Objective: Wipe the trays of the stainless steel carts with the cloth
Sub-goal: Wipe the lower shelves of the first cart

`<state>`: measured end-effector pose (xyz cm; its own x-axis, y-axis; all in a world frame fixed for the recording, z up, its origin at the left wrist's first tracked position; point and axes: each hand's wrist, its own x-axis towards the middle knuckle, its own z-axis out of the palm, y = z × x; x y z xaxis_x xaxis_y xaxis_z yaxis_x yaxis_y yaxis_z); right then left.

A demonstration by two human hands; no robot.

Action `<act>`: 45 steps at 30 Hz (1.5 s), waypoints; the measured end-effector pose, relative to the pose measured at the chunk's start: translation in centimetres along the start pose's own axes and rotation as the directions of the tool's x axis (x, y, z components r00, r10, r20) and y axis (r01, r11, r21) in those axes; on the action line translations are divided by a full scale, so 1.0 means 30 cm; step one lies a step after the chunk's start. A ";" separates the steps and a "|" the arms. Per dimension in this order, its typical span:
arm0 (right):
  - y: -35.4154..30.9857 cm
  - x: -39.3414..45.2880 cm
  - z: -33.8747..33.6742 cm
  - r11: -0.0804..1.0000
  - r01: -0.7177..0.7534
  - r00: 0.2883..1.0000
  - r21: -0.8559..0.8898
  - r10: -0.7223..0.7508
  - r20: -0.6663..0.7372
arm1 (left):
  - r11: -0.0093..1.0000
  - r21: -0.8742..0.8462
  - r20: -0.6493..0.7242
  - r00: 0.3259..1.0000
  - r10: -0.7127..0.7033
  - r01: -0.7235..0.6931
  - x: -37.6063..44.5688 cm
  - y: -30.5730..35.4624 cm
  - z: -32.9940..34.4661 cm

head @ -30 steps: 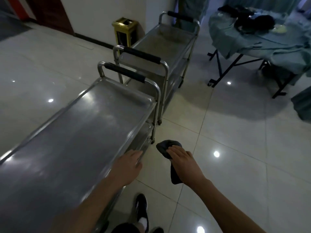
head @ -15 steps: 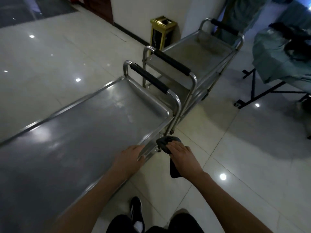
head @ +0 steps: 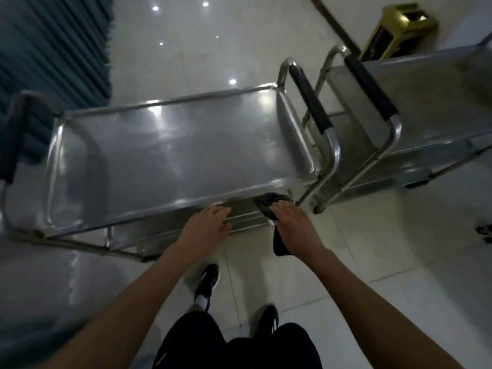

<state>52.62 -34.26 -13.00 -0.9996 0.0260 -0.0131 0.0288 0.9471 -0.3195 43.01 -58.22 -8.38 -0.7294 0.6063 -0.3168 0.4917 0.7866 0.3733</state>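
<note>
Cloth (head: pixel 266 206) is lying under my flat right hand (head: pixel 295 226) at center frame; my left hand (head: pixel 206 227) is resting open-fingered on the cart (head: pixel 170 153) edge.

Near cart (head: pixel 173 153) sits crosswise in front of the person, top tray on it, lower tray (head: pixel 239 217) showing under its near edge. Left hand (head: pixel 206 229) at near rim of lower tray. Right hand (head: pixel 295 227) just right of it, on cloth (head: pixel 266 206) at the lower tray's right end, cloth hanging below the hand. Second cart (head: pixel 431 123) right of the first, handles side by side. Bin (head: pixel 394 35) behind second cart. Curtain (head: pixel 53 49) far left, behind the near cart. Shoes (head: pixel 207 282) on floor below the hands.
</note>
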 end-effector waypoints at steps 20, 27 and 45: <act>-0.282 -0.016 0.458 0.983 0.030 0.980 0.182 -0.065 0.190 | 0.886 -0.178 0.112 0.904 -0.413 0.427 -0.357 -0.337 0.355; -0.367 0.090 0.773 0.985 -0.083 0.982 0.148 0.056 0.178 | 0.937 -0.127 0.127 0.942 -0.311 0.327 -0.310 -0.639 0.552; -0.301 0.496 1.340 0.981 0.122 0.991 0.149 -0.112 -0.076 | 0.991 0.045 -0.185 0.976 -0.117 0.127 0.108 -1.029 0.959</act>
<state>37.66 -55.27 -48.42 -0.9940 -0.0560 0.0944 -0.0932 0.8851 -0.4560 39.15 -77.21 -46.02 -0.8570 0.4784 -0.1916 0.4161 0.8617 0.2905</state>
